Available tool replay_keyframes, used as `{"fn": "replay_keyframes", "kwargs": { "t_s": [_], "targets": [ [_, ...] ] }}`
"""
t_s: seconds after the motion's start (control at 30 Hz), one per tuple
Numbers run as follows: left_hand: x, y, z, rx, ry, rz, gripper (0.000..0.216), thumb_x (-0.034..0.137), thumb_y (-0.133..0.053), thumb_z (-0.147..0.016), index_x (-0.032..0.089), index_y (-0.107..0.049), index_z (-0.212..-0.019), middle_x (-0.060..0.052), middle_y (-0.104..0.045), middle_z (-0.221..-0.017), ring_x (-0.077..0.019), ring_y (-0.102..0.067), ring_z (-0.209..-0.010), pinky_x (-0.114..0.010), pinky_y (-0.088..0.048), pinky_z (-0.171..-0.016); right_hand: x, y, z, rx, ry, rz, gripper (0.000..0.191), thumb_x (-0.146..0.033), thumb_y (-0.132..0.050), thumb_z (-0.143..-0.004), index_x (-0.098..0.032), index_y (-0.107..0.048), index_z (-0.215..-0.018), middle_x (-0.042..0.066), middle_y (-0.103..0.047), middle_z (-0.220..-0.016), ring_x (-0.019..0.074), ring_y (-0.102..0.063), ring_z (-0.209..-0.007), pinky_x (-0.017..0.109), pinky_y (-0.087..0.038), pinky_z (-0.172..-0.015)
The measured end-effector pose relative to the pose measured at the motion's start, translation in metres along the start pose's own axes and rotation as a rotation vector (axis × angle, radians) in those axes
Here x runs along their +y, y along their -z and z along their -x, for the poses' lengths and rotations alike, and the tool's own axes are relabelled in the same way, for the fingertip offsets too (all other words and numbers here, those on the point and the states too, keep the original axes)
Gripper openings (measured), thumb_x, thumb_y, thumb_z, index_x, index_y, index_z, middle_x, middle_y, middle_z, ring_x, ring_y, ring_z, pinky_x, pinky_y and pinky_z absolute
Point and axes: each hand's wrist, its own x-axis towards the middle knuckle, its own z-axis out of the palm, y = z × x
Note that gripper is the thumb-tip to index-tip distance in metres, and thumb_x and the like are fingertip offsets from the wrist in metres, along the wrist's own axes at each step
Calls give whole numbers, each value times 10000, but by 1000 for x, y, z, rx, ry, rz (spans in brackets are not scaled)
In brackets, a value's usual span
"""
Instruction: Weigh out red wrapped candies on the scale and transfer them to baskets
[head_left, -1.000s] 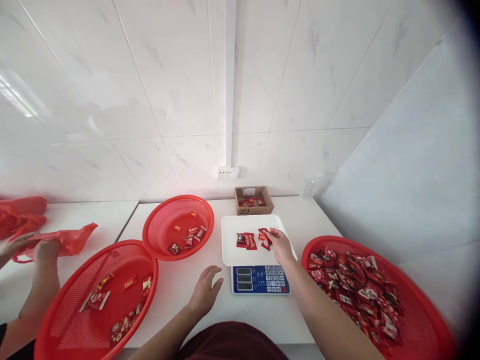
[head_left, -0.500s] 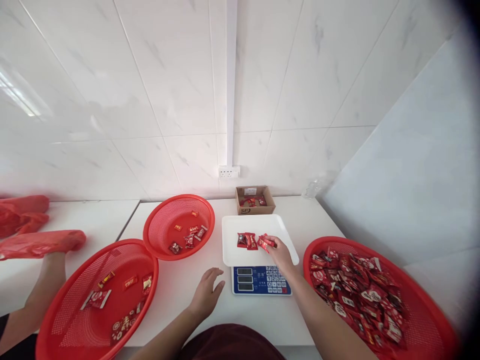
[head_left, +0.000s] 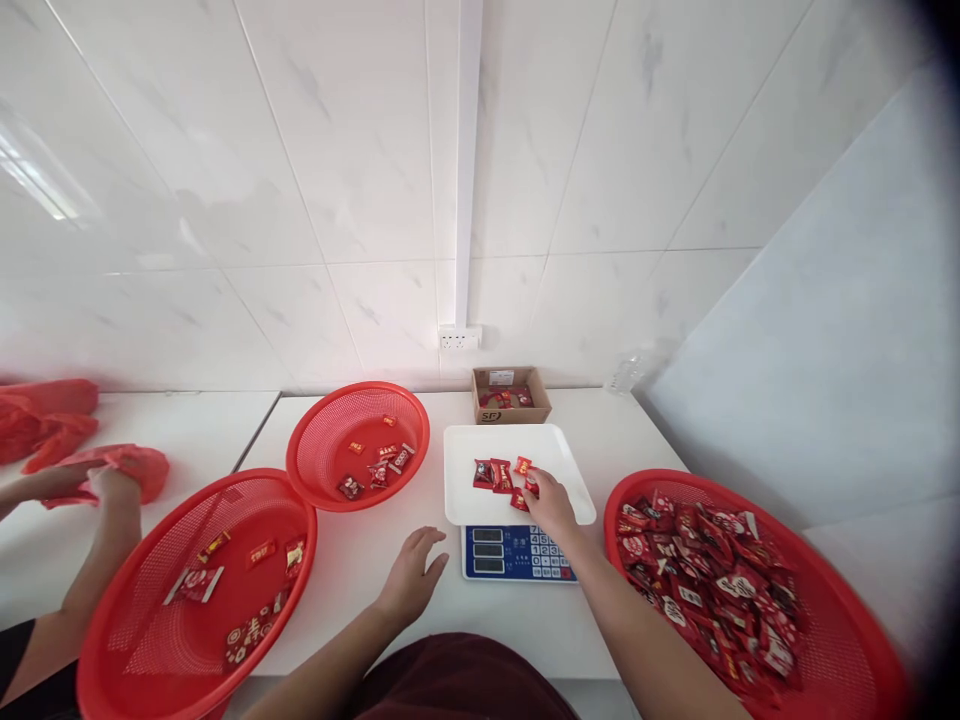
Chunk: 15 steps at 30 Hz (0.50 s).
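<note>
On the white tray of a digital scale lie several red wrapped candies; a larger red packet is beside a dark red one. My right hand is over the tray's right half, its fingertips closed on a small red-wrapped candy. Two more small candies lie close to those fingers, one of them an orange-red candy. Over the white table, left of the scale's keypad, is my left hand, fingers apart and holding nothing.
At right stands a red basket heaped with wrapped sweets. Two red baskets with a few sweets are at left. A cardboard box sits behind the scale. At far left, another person's hands handle a red plastic bag.
Small candies my right hand was holding now lie partly spread on the tray by its fingers. My left hand has barely moved. The other person's second hand has come to the red bag.
</note>
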Motion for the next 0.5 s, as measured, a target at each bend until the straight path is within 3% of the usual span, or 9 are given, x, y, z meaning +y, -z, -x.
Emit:
{"fn": "replay_keyframes", "kwargs": {
  "t_s": [0.23, 0.37, 0.5],
  "targets": [
    [-5, 4, 3, 23, -3, 15, 275, 307, -506, -838, 223, -637, -1065, -93, -653, -1161, -238, -574, -1142, -460, -447, -1010, -8, 7, 15, -80, -77, 198, 462, -273, -524, -783, -218, -575, -1239, 110, -504, -1331, 300, -503, -1163, 383, -429, -912],
    [-7, 6, 3, 19, 8, 20, 279, 312, -502, -838, 220, -638, -1063, -94, -657, -1152, -240, -577, -1131, -463, -445, -1009, -1, 8, 21, -99, -39, 224, 460, -196, -490, -793, -198, -560, -1248, 132, -566, -1210, 257, -574, -1049, 327, -438, -852],
    [-3, 9, 1, 20, 6, 24, 282, 323, -499, -839, 227, -637, -1066, -89, -654, -1159, -241, -574, -1135, -461, -444, -1009, 0, 8, 14, -75, -96, 225, 464, -209, -469, -816, -169, -527, -1275, 157, -574, -1164, 250, -613, -959, 322, -447, -787]
  ]
}}
